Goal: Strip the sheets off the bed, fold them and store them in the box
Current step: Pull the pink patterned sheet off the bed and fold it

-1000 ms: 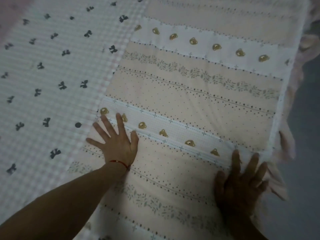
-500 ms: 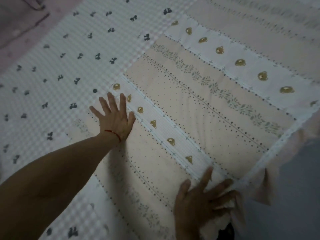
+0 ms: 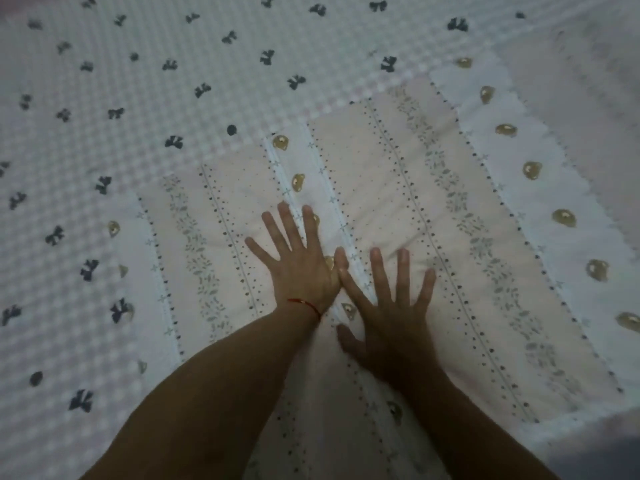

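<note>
Fingers (image 3: 289,225) splayed flat (both hands) on sheet (image 3: 381,188)

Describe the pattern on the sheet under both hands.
Striped sheet: cream and white bands with dots, leaves and gold bears; head view.

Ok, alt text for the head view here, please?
Both hands, left hand and right hand, press flat with spread fingers on a striped, bear-printed sheet. It lies over a checked sheet with dark bows.
</note>
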The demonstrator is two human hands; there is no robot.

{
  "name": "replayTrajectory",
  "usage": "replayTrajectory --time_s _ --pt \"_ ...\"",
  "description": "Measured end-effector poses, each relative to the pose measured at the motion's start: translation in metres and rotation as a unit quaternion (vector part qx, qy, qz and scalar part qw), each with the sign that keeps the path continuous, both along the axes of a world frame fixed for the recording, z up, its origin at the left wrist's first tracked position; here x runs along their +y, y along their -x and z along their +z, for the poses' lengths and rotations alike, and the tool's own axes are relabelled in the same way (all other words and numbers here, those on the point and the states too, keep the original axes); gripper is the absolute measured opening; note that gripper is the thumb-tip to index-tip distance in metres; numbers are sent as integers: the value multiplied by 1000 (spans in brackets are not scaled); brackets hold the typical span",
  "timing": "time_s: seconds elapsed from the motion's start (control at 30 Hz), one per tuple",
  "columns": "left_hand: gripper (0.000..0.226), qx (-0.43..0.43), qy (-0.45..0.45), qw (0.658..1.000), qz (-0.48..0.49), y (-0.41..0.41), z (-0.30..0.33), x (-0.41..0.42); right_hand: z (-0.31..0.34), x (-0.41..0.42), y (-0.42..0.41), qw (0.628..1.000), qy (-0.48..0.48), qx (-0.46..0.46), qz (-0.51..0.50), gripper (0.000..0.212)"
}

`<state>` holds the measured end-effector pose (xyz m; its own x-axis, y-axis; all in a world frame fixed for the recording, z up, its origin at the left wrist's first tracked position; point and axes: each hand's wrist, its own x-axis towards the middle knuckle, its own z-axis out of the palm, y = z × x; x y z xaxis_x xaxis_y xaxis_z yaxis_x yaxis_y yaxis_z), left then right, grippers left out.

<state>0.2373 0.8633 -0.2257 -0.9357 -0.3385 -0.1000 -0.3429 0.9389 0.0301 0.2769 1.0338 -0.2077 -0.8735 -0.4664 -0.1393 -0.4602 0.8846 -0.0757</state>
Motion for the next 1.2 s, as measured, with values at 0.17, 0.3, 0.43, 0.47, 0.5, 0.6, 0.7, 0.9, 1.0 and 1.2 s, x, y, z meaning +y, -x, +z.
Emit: replayTrajectory --time_s 0.17,0.3,0.43,0.47,0.5,0.6,0.7,0.9,1.0,1.2 --pt "87 17 3 1000 -3 1 -3 -1 -10 -2 5 999 16 29 6 95" --pt "88 9 2 1000 -5 2 1 -3 -11 -5 6 1000 12 12 9 98" --pt "89 -12 17 1000 2 6 5 -3 -13 -4 11 1000 24 -8 11 98" --pt "89 -21 27 999 7 6 5 -2 -13 -4 11 999 27 -14 15 98" --pt "90 -26 31 999 9 6 5 -3 -13 -4 10 999 33 -22 19 97" --pt "90 -41 47 998 19 8 4 -1 -11 -3 15 997 54 -43 23 96" --pt "91 -62 56 996 33 7 8 2 -6 2 13 995 66 -67 33 94" --pt "85 -79 54 992 86 -2 25 12 -2 4 10 993 80 -78 36 93" --pt "78 -35 15 980 197 -28 36 16 -2 4 9 993 79 -82 39 94" --pt "60 28 -45 884 464 -135 61 -46 0 3 9 993 67 -81 51 97"
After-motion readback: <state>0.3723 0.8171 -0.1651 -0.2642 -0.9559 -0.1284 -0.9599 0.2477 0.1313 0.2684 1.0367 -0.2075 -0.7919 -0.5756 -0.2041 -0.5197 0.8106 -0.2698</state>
